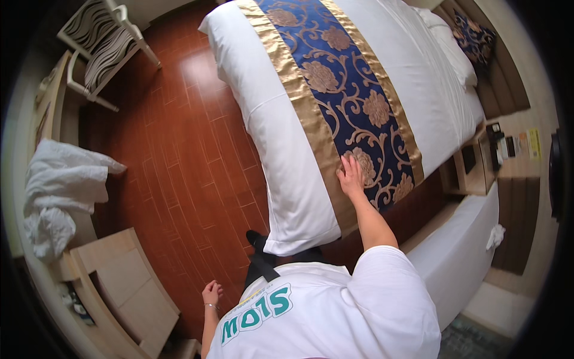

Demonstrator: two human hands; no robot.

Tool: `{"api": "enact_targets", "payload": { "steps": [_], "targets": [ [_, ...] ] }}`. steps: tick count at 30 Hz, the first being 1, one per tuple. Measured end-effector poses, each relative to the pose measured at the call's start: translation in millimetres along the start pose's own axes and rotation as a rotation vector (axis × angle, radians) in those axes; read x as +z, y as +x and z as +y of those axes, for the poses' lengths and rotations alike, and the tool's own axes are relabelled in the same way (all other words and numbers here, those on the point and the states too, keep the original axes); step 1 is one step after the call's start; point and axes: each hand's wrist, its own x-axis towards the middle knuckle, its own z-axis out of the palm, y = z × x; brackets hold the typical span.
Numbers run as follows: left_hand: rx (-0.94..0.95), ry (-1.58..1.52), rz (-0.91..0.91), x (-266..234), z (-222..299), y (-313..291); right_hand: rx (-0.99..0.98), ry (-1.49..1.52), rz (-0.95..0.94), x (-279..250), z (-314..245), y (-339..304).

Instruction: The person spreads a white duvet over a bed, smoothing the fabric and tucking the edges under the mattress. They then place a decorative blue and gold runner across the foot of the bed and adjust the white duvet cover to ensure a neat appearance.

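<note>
My right hand (353, 176) lies on the near end of a bed runner (345, 84), fingers outstretched and slightly spread. This runner is dark blue with tan flowers and scrolls, bordered by gold bands, and stretches across the bed. Beneath it the white bedding (251, 107) looks mostly smooth and hangs over the bed's foot end. My left hand (212, 293) hangs low at my side over the floor, loosely curled with fingers a little apart and nothing visible in it.
A second white-covered bed (451, 251) stands at right, with a nightstand (476, 164) between the beds. White crumpled linen (66, 185) drapes over furniture at left. Near it are a wooden cabinet (125, 275) and a zebra-patterned chair (107, 51). The floor (185, 161) is reddish-brown wood.
</note>
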Motion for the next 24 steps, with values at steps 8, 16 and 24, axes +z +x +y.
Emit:
{"api": "enact_targets", "payload": {
  "steps": [8, 16, 24],
  "targets": [
    [0.284, 0.202, -0.207, 18, 215, 116, 0.972, 0.189, -0.261, 28, 4, -85],
    [0.519, 0.443, -0.535, 98, 411, 111, 1.186, 0.313, -0.226, 0, -19, -53],
    [0.353, 0.426, -0.302, -3, 500, 174, 1.103, 0.321, -0.069, -27, -140, 192]
  ]
}}
